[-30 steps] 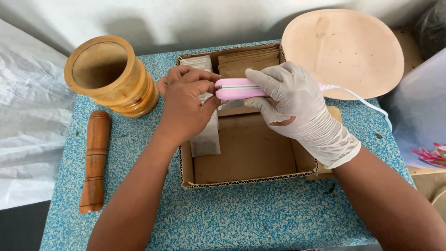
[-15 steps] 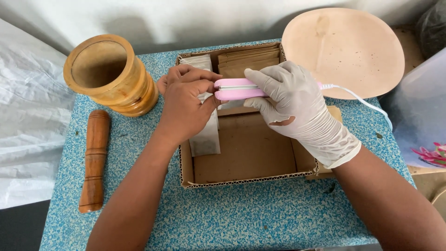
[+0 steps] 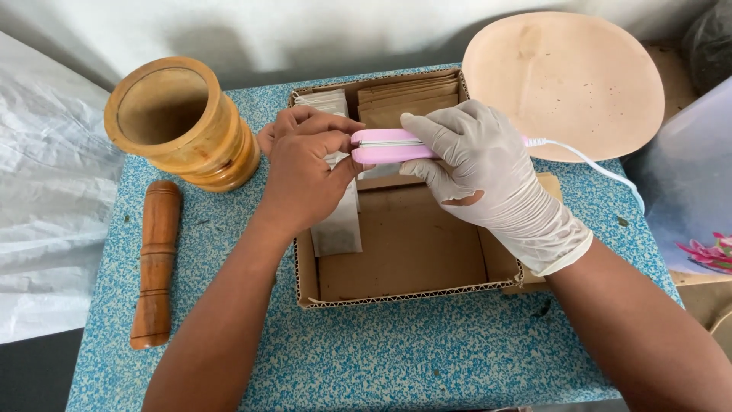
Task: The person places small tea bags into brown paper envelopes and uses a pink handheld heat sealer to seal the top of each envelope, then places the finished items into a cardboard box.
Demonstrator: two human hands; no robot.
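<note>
while both hands pinch pink sealer over cardboard box, blue speckled table meets grey wall.

gloved right hand gripping pink sealer, cardboard box

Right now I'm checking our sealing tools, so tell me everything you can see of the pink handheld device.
The pink device is a small, slim bar of glossy plastic with a pale seam along its length, lying level above the open cardboard box. The gloved right hand wraps its right end; the bare left hand pinches its left end. A white cord leaves its right side. A whitish sachet hangs below its left end.
</note>
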